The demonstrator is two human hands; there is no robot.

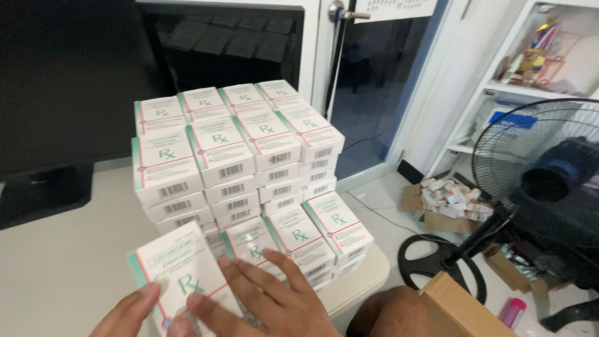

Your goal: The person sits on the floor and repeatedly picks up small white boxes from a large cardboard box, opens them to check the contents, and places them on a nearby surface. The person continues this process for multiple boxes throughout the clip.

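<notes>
A tall block of small white medicine cartons [234,150] is standing on the pale table [62,268], each carton edged in green with a thin red line, a green symbol on its top and a black barcode on its end. The top layer is showing eleven cartons in three rows, and the front face is stacking about four cartons deep. In front of it a lower step of three cartons [299,240] is sitting at the table's rounded corner, side by side and tilting slightly to the right.

The left hand [128,315] is coming up from the bottom edge, thumb pressing on the lower left of one loose carton [181,274] of the same kind, which is lying face up and angled. The right hand [271,302] is lying mostly flat and spread, two fingertips resting on that carton's lower right edge while the other fingers are reaching over the low step. Whether either hand is truly gripping the carton is hard to tell, since the frame is cutting off the palms.

Behind the block a dark monitor [68,81] is standing. On the floor to the right, a black standing fan [549,181] is facing the table beside one open cardboard box [446,209] full of small packs.
</notes>
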